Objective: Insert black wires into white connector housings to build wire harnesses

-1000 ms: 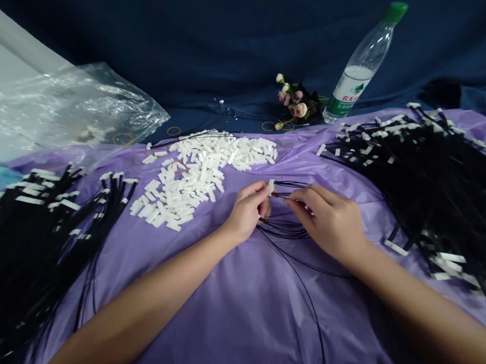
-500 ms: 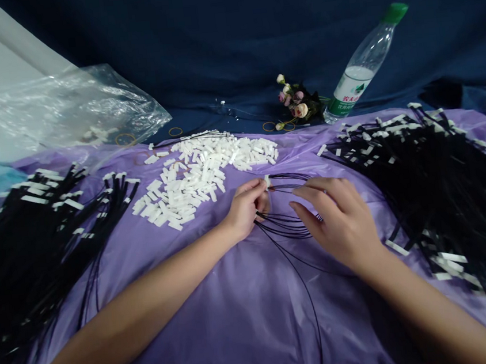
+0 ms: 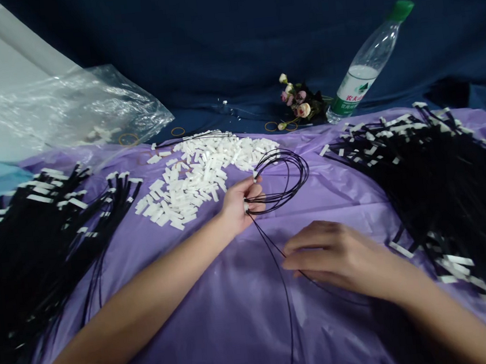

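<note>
My left hand (image 3: 242, 205) is closed on a looped bundle of thin black cables (image 3: 296, 170), whose coils stick out to the right above the purple sheet (image 3: 239, 310). Small white ends show at its fingers. Two loose cable tails hang down from it toward the front. Lower and to the right, my right hand (image 3: 329, 257) has its fingertips pressed together at one of these tails. Just behind my left hand lies a pile of small white pieces (image 3: 198, 172).
Large heaps of black cables with white ends lie at the left (image 3: 20, 257) and right (image 3: 443, 184). Behind are a clear plastic bag (image 3: 87, 105), small flowers (image 3: 299, 103), a leaning bottle (image 3: 360, 80) and several rubber bands.
My right hand has moved down from beside the coil to a loose tail, and its fingers have closed. The coil now stands up rounder and higher in my left hand.
</note>
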Tool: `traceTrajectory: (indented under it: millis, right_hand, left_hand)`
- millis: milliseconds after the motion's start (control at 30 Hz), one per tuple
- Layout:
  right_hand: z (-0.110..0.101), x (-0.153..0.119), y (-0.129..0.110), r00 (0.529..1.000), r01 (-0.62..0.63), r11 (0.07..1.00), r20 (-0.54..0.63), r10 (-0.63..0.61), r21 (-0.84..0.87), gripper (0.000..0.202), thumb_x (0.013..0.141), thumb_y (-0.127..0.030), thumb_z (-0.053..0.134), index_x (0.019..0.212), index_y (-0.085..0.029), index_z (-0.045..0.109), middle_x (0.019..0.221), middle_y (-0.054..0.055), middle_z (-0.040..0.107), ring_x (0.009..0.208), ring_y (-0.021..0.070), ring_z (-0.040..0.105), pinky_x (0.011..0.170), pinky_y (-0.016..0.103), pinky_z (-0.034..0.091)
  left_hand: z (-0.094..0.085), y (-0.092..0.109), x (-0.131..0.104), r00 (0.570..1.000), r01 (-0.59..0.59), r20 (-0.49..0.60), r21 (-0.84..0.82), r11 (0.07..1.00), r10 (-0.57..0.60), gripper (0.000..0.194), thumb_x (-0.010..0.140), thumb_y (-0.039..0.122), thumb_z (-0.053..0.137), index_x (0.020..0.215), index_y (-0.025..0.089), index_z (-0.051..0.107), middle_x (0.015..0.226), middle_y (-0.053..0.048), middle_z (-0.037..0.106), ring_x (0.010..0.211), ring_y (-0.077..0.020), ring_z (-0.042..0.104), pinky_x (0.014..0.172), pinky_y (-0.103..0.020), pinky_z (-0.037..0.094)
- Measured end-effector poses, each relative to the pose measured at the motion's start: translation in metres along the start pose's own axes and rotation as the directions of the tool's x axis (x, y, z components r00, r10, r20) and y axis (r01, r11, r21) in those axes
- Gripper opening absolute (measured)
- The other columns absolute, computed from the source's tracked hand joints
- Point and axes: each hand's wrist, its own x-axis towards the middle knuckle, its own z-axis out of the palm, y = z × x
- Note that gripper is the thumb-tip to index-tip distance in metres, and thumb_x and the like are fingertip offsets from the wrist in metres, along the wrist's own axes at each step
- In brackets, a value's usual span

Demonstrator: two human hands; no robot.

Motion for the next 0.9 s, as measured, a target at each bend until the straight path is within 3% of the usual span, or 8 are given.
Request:
traceTrajectory:
  millis: [133,233,367,467,533,600,767,900]
  right_hand:
    - [-0.004,-0.002,0.005,0.99,0.009,0.97,-0.138,0.026,0.243,0.02,0.09,-0.013,0.057,0.106,-0.018,0.067,0.096,0.006,0.069,0.086,0.0129,0.065,0.075,0.025,0.053]
    - [-0.006,-0.008,0.015,0.927,0.049,0.932,-0.363,0.091,0.359,0.03,0.081,-0.009,0.066,0.108,-0.022,0.07,0.094,0.005,0.069,0.082,0.0149,0.066,0.07,0.025,0.055]
    - [-0.009,-0.01,0.024,0.668,0.141,0.835,-0.673,0.317,0.533,0.013,0.082,-0.03,0.068,0.094,-0.031,0.074,0.082,0.003,0.066,0.08,0.0194,0.065,0.072,0.035,0.056]
    - [-0.016,-0.007,0.019,0.536,0.243,0.676,-0.677,0.504,0.696,0.021,0.081,-0.055,0.061,0.081,-0.038,0.073,0.052,-0.003,0.044,0.053,0.0134,0.055,0.057,0.03,0.055]
    - [-0.02,-0.006,0.014,0.559,0.236,0.647,-0.646,0.52,0.725,0.027,0.083,-0.059,0.055,0.077,-0.037,0.07,0.042,-0.006,0.024,0.034,0.0096,0.035,0.038,0.024,0.042]
    - [-0.02,-0.006,0.009,0.61,0.202,0.644,-0.609,0.507,0.738,0.024,0.087,-0.054,0.054,0.084,-0.034,0.068,0.039,-0.008,0.022,0.027,0.0077,0.024,0.03,0.022,0.029]
    - [-0.002,-0.005,0.009,0.691,-0.095,0.642,-0.414,0.593,0.761,0.006,0.088,-0.028,0.061,0.094,-0.025,0.06,0.054,-0.007,0.056,0.03,0.0062,0.04,0.031,0.019,0.029]
    - [0.012,0.002,0.017,0.719,-0.393,0.834,-0.436,0.541,0.387,0.005,0.085,-0.023,0.063,0.084,-0.018,0.064,0.067,-0.001,0.063,0.05,0.0079,0.054,0.046,0.02,0.04]
  left_hand:
    - [-0.004,0.0,0.002,1.0,0.002,0.024,-0.019,1.0,-0.002,0.021,0.091,0.016,0.04,0.075,0.011,0.053,0.043,0.009,0.023,0.029,-0.0036,0.021,0.03,-0.014,0.018]
    - [-0.005,-0.001,0.003,1.0,0.01,0.028,-0.025,1.0,-0.009,0.02,0.09,0.015,0.04,0.076,0.011,0.053,0.043,0.009,0.023,0.029,-0.0035,0.021,0.03,-0.014,0.018]
    - [-0.002,0.0,0.002,1.0,0.004,-0.018,-0.02,1.0,-0.004,0.019,0.09,0.014,0.04,0.076,0.011,0.052,0.044,0.009,0.023,0.03,-0.003,0.02,0.031,-0.014,0.017]
    - [0.002,-0.001,0.0,0.998,-0.029,-0.049,-0.004,1.0,0.028,0.02,0.091,0.017,0.04,0.075,0.011,0.051,0.045,0.009,0.024,0.032,-0.0027,0.02,0.032,-0.014,0.018]
    - [0.003,-0.005,-0.002,0.997,-0.062,-0.041,0.038,0.997,0.063,0.02,0.091,0.021,0.041,0.075,0.012,0.05,0.045,0.009,0.025,0.033,-0.0034,0.021,0.034,-0.015,0.018]
    - [0.003,-0.01,-0.003,0.992,-0.122,-0.007,0.131,0.984,0.124,0.02,0.091,0.027,0.044,0.076,0.014,0.05,0.044,0.008,0.026,0.034,-0.0045,0.021,0.034,-0.015,0.018]
    - [-0.001,-0.024,-0.004,0.955,-0.297,0.122,0.429,0.853,0.271,0.024,0.087,0.04,0.053,0.079,0.017,0.052,0.044,0.008,0.034,0.037,-0.0068,0.03,0.038,-0.019,0.022]
    - [-0.002,-0.026,-0.005,0.948,-0.318,0.177,0.489,0.812,0.264,0.027,0.086,0.041,0.054,0.076,0.017,0.052,0.043,0.007,0.036,0.04,-0.0068,0.034,0.044,-0.021,0.026]
